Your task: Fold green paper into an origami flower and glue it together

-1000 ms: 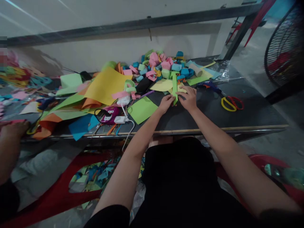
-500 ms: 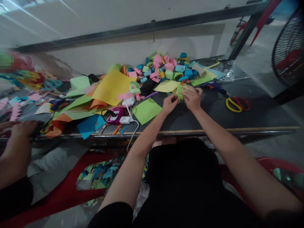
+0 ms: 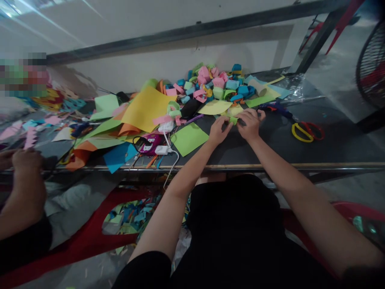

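Left hand [image 3: 220, 129] and right hand [image 3: 249, 123] both pinch the green paper piece [image 3: 233, 120]; uneven pull could crease or tear it.

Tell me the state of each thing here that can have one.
Green paper strip: held by left hand and right hand, partly hidden
Red-and-yellow-handled scissors: lying down, opening unclear
Purple plastic power strip: black plug inserted
Square green paper sheet: lying flat
Large yellow paper sheet: curved
Black wire-caged fan: unclear whether running
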The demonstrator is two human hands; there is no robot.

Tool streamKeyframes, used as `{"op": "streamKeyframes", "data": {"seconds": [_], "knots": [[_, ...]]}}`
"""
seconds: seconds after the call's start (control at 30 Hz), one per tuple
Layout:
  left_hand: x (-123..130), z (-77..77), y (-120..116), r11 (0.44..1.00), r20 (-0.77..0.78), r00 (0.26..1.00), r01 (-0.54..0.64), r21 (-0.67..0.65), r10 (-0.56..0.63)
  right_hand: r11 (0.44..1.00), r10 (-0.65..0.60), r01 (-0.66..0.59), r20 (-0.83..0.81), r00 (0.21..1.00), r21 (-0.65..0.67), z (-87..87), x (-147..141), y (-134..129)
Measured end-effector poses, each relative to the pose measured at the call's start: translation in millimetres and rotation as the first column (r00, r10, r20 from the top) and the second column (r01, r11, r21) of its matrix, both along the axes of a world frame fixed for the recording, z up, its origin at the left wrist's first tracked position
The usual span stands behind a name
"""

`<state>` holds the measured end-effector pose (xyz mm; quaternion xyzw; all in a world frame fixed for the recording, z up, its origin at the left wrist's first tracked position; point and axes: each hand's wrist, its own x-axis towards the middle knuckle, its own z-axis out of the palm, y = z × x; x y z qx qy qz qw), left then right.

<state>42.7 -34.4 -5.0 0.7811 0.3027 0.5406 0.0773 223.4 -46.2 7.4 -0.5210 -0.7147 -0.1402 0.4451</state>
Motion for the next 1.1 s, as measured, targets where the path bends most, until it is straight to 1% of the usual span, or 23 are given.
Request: {"op": "streamKeyframes", "data": {"seconds": [0.13, 0.2, 0.27, 0.37, 0.43, 0.53, 0.6, 0.7, 0.93, 1.1], "knots": [[0.2, -3.2, 2.5, 0.998, 0.031, 0.999, -0.024, -0.057, 0.026, 1.000, 0.001, 0.000, 0.028, 1.000, -0.012, -1.6, 0.9, 2.3], [1.0, -5.3, 4.0, 0.993, 0.006, 0.999, -0.043, -0.106, 0.044, 0.999, 0.008, -0.007, 0.044, 0.999, -0.041, -2.4, 1.4, 4.0], [1.3, -6.2, 5.0, 0.990, -0.052, 0.997, -0.057, -0.132, 0.051, 0.998, 0.024, -0.022, 0.051, 0.998, -0.058, -2.9, 1.7, 5.5], [-0.3, -3.9, 5.5, 0.992, -0.126, 0.990, -0.077, -0.098, 0.064, 0.998, 0.036, -0.032, 0.068, 0.997, -0.062, -2.3, 1.4, 6.6], [-2.6, -1.0, 6.2, 0.992, -0.140, 0.985, -0.111, -0.053, 0.103, 0.997, 0.030, -0.026, 0.072, 0.997, -0.069, -0.5, 0.3, 6.0], [-6.7, 2.2, 8.8, 0.985, -0.124, 0.977, -0.172, 0.012, 0.172, 0.994, 0.049, -0.043, 0.061, 0.997, -0.100, 3.8, -2.2, 2.3], [-9.3, 2.6, 10.8, 0.980, -0.087, 0.976, -0.197, 0.039, 0.200, 0.991, 0.067, -0.060, 0.056, 0.996, -0.122, 6.7, -3.9, -1.5], [-12.1, 2.1, 12.0, 0.979, -0.052, 0.978, -0.203, 0.033, 0.204, 0.986, 0.092, -0.083, 0.057, 0.994, -0.141, 8.7, -5.3, -5.9], [-11.4, 2.3, 7.2, 0.972, -0.145, 0.964, -0.231, -0.038, 0.223, 0.984, 0.096, -0.083, 0.080, 0.992, -0.156, 5.4, -1.1, -6.3], [-8.3, 2.0, 5.4, 0.971, -0.164, 0.959, -0.240, -0.024, 0.233, 0.986, 0.122, -0.109, 0.104, 0.987, -0.123, 4.1, 1.3, -5.8]]}}
